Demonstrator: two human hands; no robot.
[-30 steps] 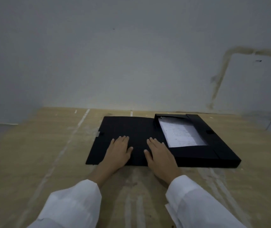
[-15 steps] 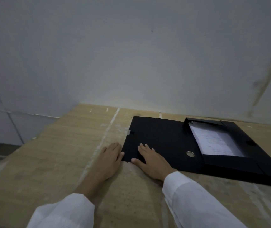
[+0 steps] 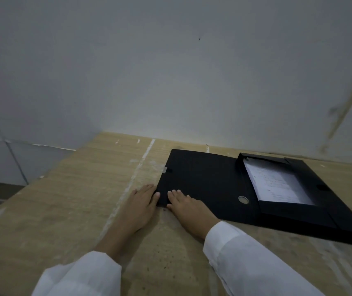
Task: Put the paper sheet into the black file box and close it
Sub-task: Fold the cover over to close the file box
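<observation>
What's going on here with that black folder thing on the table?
A person in white sleeves is packing a paper sheet into a black file box on a wooden table. The sheet already lies in the tray, but the lid is spread open and flat. The left hand and right hand rest at the lid's near left corner, seemingly about to fold it shut.

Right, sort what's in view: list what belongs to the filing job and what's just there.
Job:
black file box, open
its lid, flat
paper sheet, inside
left hand
right hand

Just there:
wooden table
grey wall
</observation>
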